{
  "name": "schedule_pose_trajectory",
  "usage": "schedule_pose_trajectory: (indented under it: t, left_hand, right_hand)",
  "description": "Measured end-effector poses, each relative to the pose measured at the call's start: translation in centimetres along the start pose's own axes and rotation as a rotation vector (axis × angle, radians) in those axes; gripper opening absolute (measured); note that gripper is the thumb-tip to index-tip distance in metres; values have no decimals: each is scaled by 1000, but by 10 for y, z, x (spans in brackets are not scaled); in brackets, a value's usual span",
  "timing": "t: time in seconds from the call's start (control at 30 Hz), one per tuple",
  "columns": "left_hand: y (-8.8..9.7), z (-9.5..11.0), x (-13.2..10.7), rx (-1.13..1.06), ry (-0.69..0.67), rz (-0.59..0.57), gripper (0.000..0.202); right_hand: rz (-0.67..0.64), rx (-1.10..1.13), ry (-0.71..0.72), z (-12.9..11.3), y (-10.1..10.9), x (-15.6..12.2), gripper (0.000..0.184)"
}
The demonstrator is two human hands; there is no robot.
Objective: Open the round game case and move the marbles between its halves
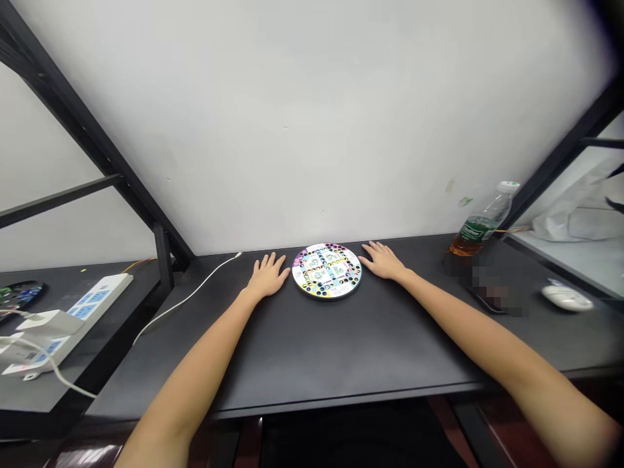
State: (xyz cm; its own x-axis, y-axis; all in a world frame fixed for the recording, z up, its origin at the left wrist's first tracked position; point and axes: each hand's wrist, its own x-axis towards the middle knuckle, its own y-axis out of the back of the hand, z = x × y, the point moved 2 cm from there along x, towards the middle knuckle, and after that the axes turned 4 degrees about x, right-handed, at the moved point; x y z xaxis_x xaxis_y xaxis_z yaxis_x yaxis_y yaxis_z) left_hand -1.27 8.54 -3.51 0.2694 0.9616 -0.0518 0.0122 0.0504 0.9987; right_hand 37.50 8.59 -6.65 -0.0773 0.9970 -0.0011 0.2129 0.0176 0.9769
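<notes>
A round, colourful game board [325, 272] lies flat on the dark desk, close to the wall. Dark round pieces or spots line its printed paths; I cannot tell which they are. Just left of the board, my left hand [267, 276] rests flat on the desk with its fingers spread. On the other side, my right hand [383, 261] also lies flat, fingers apart, its thumb near the board's rim. Neither hand holds anything.
A white cable [188, 298] runs along the desk's left part. Farther left is a power strip [92, 302] with plugged-in chargers. On the right are a drink bottle [480, 224], a blurred-out dark object [487, 289] and a white mouse [567, 298]. Black metal frames slant up both sides.
</notes>
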Motion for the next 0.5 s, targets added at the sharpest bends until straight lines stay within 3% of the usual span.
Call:
schedule_pose_trajectory:
  t: [0.5]
  left_hand:
    - [1,0,0,-6,1,-4,67]
  right_hand:
    - [1,3,2,-1,1,-1,82]
